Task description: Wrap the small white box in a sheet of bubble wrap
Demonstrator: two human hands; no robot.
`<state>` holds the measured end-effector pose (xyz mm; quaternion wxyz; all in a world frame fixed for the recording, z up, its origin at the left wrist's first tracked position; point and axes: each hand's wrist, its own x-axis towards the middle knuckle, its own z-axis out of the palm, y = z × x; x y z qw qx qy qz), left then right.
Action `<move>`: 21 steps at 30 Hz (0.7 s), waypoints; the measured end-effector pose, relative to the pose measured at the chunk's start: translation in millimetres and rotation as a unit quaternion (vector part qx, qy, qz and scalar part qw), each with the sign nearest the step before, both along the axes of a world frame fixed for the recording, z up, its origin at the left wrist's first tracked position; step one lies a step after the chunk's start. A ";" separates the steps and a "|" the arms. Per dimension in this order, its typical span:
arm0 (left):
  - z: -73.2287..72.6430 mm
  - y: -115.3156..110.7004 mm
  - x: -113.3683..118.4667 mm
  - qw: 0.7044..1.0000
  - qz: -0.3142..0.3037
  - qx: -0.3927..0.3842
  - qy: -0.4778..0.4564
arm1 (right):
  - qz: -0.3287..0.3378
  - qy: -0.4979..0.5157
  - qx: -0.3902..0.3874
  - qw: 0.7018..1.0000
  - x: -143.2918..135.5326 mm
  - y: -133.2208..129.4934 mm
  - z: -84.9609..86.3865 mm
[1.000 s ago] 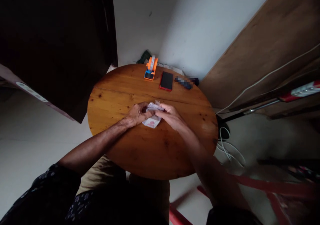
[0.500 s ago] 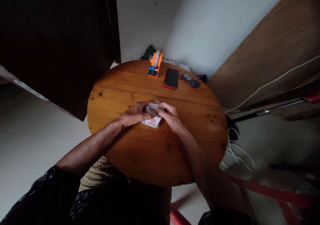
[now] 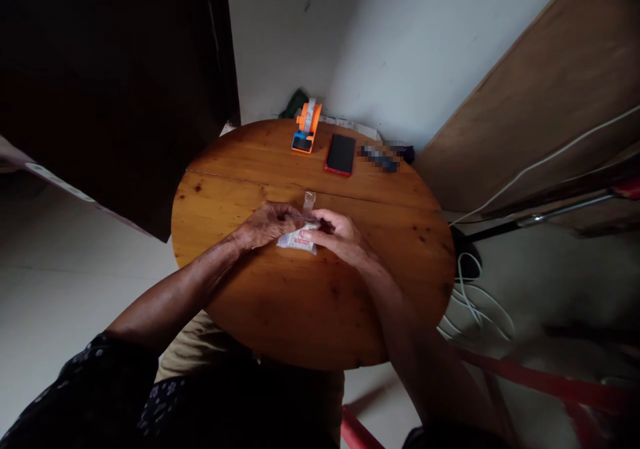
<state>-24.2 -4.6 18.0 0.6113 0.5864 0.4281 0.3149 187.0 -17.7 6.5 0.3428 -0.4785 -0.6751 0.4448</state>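
Note:
Over the middle of the round table, a small white packet with red print (image 3: 299, 240), in clear plastic, is held between both hands. My left hand (image 3: 265, 224) pinches its upper left edge, fingers closed. From the other side, my right hand (image 3: 343, 236) grips its upper right edge, thumb lying across the front. A short strip of clear tape (image 3: 309, 201) sticks up beyond the packet's far edge, between the hands. The packet's back and the fingertips behind it are hidden.
The wooden table (image 3: 330, 309) has an orange and blue tape dispenser (image 3: 307, 128) at the back, a red-edged phone (image 3: 341, 154) and a blurred-out item (image 3: 380, 157). White cables (image 3: 473, 302) lie on the floor at right, near a red frame (image 3: 540, 379).
The packet has tilted and its upper part has folded down between my hands. The clear tape strip now stands up plainly behind it. My right thumb has moved lower across the front.

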 end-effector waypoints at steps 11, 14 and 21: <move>-8.9 6.6 1.6 0.999 0.003 0.012 -0.035 | -0.078 0.023 0.013 0.997 -11.5 10.7 -3.3; -10.8 7.4 1.6 0.999 -0.002 0.019 -0.030 | -0.099 0.035 0.004 0.994 -19.3 15.3 -5.7; -14.6 8.3 2.7 0.999 -0.016 0.023 -0.043 | -0.147 0.043 0.076 0.985 -25.3 18.5 -7.7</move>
